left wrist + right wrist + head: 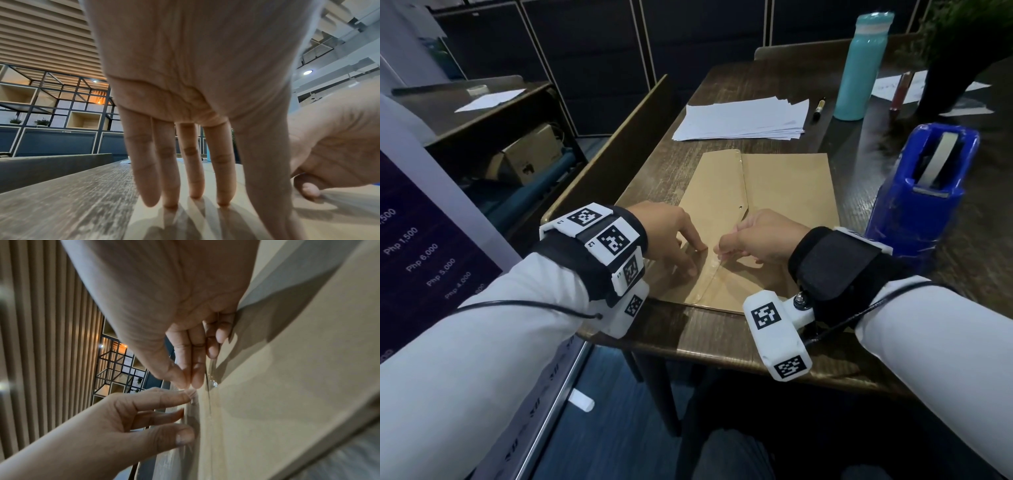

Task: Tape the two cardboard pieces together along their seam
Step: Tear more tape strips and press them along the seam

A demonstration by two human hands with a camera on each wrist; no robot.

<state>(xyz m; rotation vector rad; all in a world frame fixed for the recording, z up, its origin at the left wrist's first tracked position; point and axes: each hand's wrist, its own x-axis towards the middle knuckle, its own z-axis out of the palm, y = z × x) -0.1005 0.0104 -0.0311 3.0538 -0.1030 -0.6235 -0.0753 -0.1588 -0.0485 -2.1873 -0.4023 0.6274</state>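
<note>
Two brown cardboard pieces lie side by side on the dark wooden table (719, 342), the left piece (714, 198) and the right piece (794, 185). Glossy clear tape (742, 178) runs along their seam. My left hand (693, 255) presses straight fingertips (224, 201) on the left piece just beside the seam. My right hand (722, 250) is curled, with thumb and index finger pinched together (190, 382) over the seam on what looks like the end of a clear tape strip (212, 382). The two hands nearly touch.
A blue tape dispenser (924, 192) stands right of the cardboard, close to my right wrist. Behind it are a teal bottle (863, 65), a stack of white paper (743, 118) and a marker (819, 109). The table's near edge runs just below my wrists.
</note>
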